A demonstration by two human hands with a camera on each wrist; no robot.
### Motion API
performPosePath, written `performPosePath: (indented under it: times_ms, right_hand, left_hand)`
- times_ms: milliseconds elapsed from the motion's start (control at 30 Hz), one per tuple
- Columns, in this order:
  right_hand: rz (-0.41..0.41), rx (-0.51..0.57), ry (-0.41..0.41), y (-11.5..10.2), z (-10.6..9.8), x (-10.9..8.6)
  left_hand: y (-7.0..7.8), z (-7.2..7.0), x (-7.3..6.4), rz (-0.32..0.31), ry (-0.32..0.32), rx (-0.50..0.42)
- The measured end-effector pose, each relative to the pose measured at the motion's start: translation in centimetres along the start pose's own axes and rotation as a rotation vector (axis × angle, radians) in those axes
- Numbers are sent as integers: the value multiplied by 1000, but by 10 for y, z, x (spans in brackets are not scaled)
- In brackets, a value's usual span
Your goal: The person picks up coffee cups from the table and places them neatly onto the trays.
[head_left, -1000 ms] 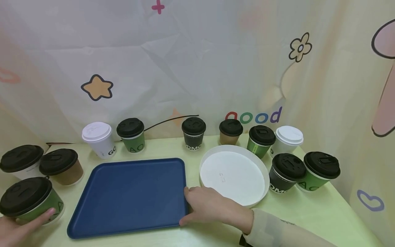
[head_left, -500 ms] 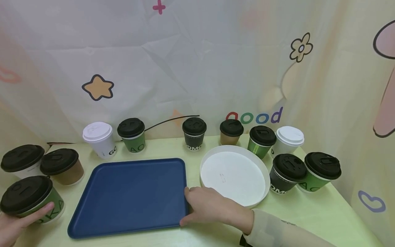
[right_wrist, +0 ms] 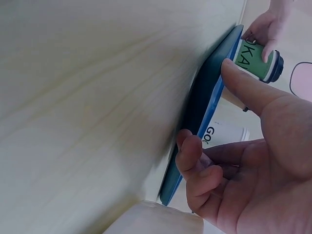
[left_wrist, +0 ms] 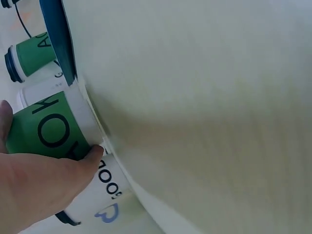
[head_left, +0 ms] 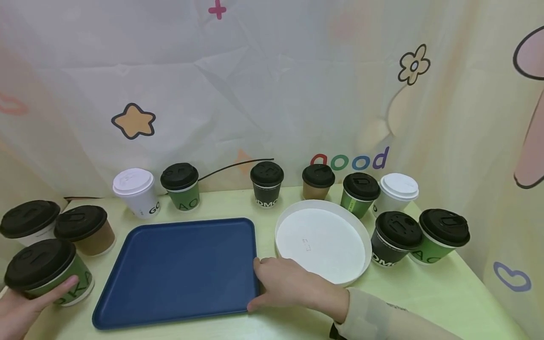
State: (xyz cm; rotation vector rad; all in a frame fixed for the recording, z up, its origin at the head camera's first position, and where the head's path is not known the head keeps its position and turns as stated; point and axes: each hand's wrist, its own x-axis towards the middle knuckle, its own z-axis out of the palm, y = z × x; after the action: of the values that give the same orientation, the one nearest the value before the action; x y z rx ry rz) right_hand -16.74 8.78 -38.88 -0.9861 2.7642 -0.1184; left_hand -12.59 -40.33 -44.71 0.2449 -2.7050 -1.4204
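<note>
My left hand [head_left: 25, 307] grips a paper cup [head_left: 80, 282] with a green sleeve and black lid, at the left of the table. In the left wrist view, fingers and thumb wrap the green cup [left_wrist: 41, 126], its base close over the tabletop. A flat blue tray [head_left: 178, 274] lies in the middle, bare on top. At its right edge my right hand [head_left: 284, 282] holds the rim near the front corner. The right wrist view shows the thumb [right_wrist: 243, 85] on the tray rim and the other fingers curled beside it.
A brown cup [head_left: 95, 237] and a white cup [head_left: 38, 236] stand behind the held cup. Along the back are a white cup [head_left: 142, 200], a green cup [head_left: 184, 198] and a black cup [head_left: 267, 193]. Right of the tray sits a round white dish [head_left: 323, 241], with several lidded cups beyond.
My left hand has moved the green cup slightly right and up in the head view, toward the tray. The right hand and tray stay in place.
</note>
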Motion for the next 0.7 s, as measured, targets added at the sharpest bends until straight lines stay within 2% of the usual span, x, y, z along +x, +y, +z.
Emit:
performPosePath:
  times_ms: [100, 267, 300, 533, 700]
  right_hand:
    - [7, 8, -8, 0, 1, 0]
    - [14, 11, -13, 0, 0, 0]
    - [15, 12, -14, 0, 0, 0]
    - [22, 14, -25, -1, -1, 0]
    - [19, 16, -15, -1, -1, 0]
  left_hand:
    - [16, -1, 0, -75, -77, 47]
    - [45, 4, -2, -109, -164, 79]
    - [50, 7, -3, -120, -170, 89]
    - [88, 38, -9, -124, -235, -34]
    - [106, 58, -7, -135, -281, -48]
